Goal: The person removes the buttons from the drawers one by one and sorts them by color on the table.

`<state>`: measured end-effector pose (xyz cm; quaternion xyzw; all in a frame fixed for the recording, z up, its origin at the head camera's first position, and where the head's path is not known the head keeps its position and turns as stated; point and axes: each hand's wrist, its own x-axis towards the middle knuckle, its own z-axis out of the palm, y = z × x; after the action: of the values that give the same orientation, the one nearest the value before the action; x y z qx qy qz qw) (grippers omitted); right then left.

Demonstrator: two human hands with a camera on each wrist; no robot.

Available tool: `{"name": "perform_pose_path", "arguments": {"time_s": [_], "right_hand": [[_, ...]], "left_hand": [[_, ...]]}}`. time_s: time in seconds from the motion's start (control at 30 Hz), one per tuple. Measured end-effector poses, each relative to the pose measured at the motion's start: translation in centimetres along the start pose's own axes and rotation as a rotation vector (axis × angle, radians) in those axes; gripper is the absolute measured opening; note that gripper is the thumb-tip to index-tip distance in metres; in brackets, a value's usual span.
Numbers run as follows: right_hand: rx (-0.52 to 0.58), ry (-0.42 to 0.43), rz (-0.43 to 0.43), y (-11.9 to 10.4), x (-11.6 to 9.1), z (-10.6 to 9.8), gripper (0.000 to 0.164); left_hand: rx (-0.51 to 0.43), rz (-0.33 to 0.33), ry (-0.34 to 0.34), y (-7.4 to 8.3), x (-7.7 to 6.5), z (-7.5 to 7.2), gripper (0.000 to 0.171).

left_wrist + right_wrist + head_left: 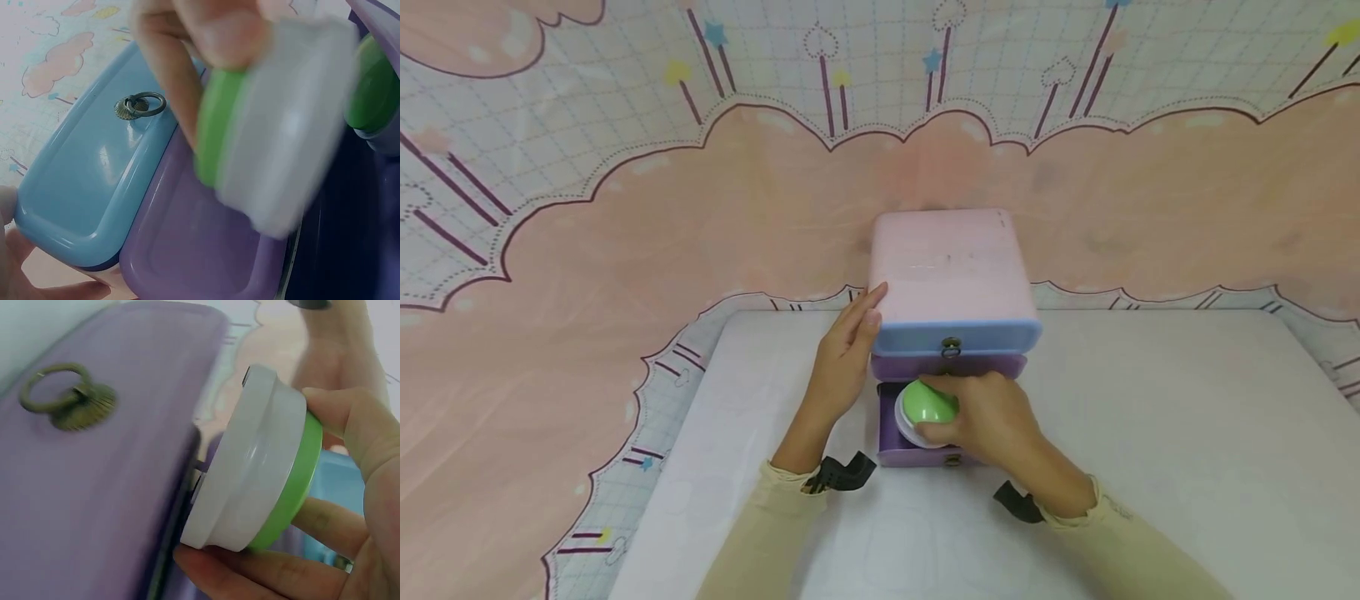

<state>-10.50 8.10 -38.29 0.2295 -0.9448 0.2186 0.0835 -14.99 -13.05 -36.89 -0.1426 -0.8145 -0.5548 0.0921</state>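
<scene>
My right hand [996,417] grips a round white object with a green domed top [928,403], its kind not clear. In the right wrist view, thumb and fingers go around this white-and-green piece [256,462], which is tilted on its side. It is held over the pulled-out lower purple drawer [917,457] of a small chest with a pink top [951,267]. My left hand [842,358] rests against the chest's left side, fingers straight. Another green item [373,87] shows inside the drawer in the left wrist view.
Above the pulled-out drawer are a blue drawer front [910,337] with a ring pull [140,106] and a purple front [194,231]. The chest stands on a white table [1150,417], before a patterned pink cloth [700,225]. Black straps [847,472] show at both wrists.
</scene>
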Motion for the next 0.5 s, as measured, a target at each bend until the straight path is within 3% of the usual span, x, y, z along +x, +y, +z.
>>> {"name": "perform_pose_path", "arguments": {"time_s": [0.5], "right_hand": [[-0.037,0.017,-0.025,1.9,-1.9,-3.5,0.056]], "left_hand": [[-0.004,0.013,-0.002,0.0,0.0,0.1,0.043]]}}
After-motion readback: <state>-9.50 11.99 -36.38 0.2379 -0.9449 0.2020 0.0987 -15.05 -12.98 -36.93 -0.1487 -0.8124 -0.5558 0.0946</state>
